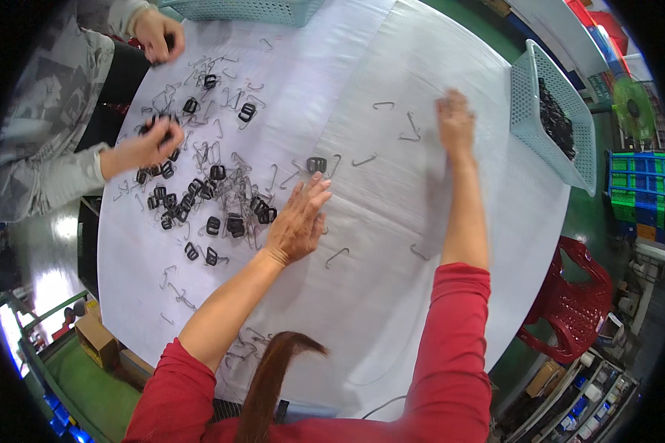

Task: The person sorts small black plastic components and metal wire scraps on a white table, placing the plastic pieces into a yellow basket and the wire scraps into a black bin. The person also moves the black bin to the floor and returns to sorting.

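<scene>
My left hand [298, 223] lies low over the table with its fingers stretched out. Its fingertips are at a black plastic slide buckle [316, 164], touching or very close to it. My right hand [457, 124] reaches far out to the right, its fingers slightly blurred but apart, and I see nothing in it. Beside it are a few thin bent wire hooks [411, 127]. To the left of my left hand spreads a loose pile of black buckles [192, 193] mixed with many wire hooks [236, 179].
A light-blue basket [524, 111] holding black pieces [556, 122] stands at the right edge of the white table [391, 325]. Another blue basket [251, 10] is at the far edge. A co-worker's hands [149, 146] work at the left. A red chair [576, 303] stands at the right.
</scene>
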Motion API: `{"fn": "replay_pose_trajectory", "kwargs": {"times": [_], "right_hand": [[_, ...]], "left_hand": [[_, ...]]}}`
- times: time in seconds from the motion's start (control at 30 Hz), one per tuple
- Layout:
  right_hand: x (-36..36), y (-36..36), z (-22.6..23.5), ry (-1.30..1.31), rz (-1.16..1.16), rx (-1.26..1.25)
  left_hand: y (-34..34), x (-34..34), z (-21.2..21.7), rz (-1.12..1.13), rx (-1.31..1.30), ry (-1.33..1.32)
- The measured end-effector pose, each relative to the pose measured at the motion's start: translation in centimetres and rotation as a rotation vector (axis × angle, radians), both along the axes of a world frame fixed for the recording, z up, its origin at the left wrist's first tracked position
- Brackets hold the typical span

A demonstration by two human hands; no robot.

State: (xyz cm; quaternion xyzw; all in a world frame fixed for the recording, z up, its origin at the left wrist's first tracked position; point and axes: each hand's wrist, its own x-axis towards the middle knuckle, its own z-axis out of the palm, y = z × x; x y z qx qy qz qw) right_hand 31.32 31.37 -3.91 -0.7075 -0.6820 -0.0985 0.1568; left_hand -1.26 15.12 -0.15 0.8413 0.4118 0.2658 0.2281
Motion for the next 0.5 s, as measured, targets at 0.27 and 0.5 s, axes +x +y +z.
{"fn": "replay_pose_trajectory", "kwargs": {"times": [0.27, 0.5], "right_hand": [[-19.8, -9.5, 6.0, 1.051, 0.783, -0.681], [-4.5, -19.6, 2.7, 0.345, -0.394, -0.144]], "left_hand": [[-0.8, -0.9, -0.8, -0.045, 0.034, 0.073], [-0.7, 0.5, -0.8, 0.259, 0.211, 0.227]]}}
